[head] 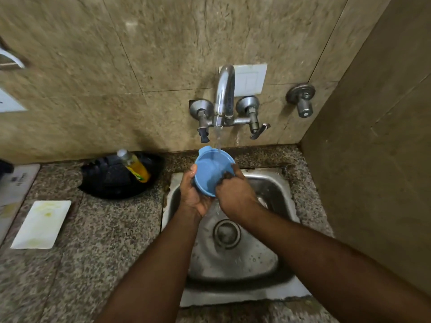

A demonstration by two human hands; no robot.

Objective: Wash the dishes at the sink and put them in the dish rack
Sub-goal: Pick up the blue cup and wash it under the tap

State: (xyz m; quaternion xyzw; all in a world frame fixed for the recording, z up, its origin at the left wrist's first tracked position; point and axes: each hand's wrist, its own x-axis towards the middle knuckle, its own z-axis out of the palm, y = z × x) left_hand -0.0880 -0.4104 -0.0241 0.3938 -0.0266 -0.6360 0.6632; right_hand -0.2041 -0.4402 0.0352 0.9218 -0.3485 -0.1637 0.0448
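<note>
A small blue plastic bowl [211,170] with a lip handle is tilted toward me above the steel sink [275,185]. Water runs from the chrome wall tap [224,94] onto its far rim. My left hand [193,194] cups the bowl from below and the left, thumb on the rim. My right hand [235,194] grips the right side, with its fingers curled inside the bowl and something dark under them.
A black pan [109,180] sits on the granite counter left of the sink, with a bottle of yellow dish liquid [135,165] lying in it. A white rectangular plate [42,223] lies further left. A wall stands close on the right. The drain [226,233] is in mid-basin.
</note>
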